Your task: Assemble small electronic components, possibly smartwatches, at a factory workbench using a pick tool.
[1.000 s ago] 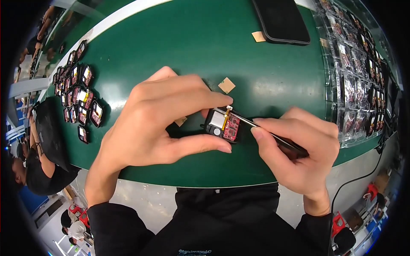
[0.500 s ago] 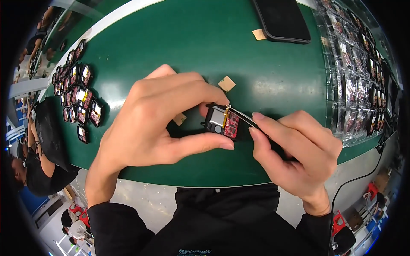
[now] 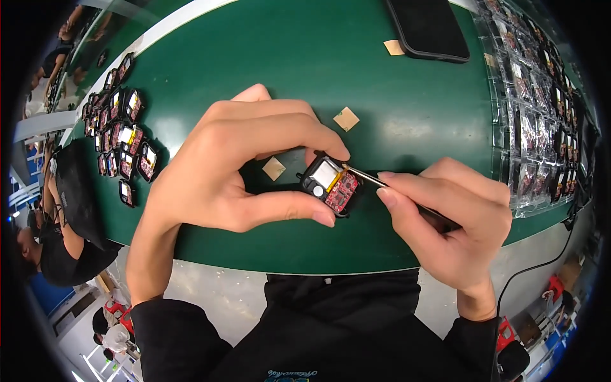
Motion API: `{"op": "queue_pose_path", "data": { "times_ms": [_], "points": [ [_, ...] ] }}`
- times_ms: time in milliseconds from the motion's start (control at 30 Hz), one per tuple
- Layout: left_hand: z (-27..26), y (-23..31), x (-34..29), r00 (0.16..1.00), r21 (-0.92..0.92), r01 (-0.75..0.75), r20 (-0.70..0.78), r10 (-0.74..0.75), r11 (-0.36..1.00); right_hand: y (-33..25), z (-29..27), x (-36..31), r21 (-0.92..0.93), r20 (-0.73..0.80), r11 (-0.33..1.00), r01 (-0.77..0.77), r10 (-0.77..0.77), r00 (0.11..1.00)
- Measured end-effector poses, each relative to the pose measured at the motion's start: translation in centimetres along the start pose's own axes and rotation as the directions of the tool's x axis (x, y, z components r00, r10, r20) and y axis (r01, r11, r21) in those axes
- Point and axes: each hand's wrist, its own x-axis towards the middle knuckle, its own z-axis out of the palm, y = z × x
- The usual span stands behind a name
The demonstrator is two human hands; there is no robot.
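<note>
Between the thumb and fingers of my left hand [image 3: 238,159] is a small black device housing [image 3: 331,184], its inside facing up. A silver battery cell with yellow tape and a red circuit board show in it, along with a round pale disc. My right hand [image 3: 449,216] pinches slim metal tweezers [image 3: 372,177] with a dark rear end. Their tip meets the housing's upper edge, by the yellow tape and my left fingertip. Whether the tip grips anything is too small to tell. Small tan squares [image 3: 274,168] lie on the green table around my left hand.
Several similar open housings [image 3: 127,137] are grouped at the table's left. Clear plastic trays [image 3: 531,121] filled with more units stand along the right. A black phone [image 3: 429,28] lies at the far side. A cable [image 3: 519,274] hangs at the right edge, and other people are at the left.
The device housing has turned slightly clockwise in my left hand. The tweezers still reach its upper edge, now at a flatter angle. The whole view has shifted a little.
</note>
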Motion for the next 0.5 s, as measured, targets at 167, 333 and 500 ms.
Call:
{"op": "queue_pose_path", "data": {
  "times_ms": [167, 333, 500],
  "points": [
    [-0.18, 0.32, -0.03, 1.000, 0.017, -0.010, 0.020, 0.010, 1.000, -0.09, -0.05, 0.05, 0.026, 0.021, 0.999, -0.032, 0.032, 0.999],
    [0.05, 0.17, -0.09, 1.000, 0.001, -0.005, 0.012, 0.005, 1.000, 0.00, 0.14, -0.08, 0.045, 0.011, 0.998, -0.052, 0.051, 0.999],
    [0.09, 0.35, -0.01, 1.000, 0.018, -0.005, 0.023, 0.004, 1.000, -0.04, 0.08, -0.05, 0.038, 0.035, 0.997, -0.062, 0.060, 0.998]
  ]
}}
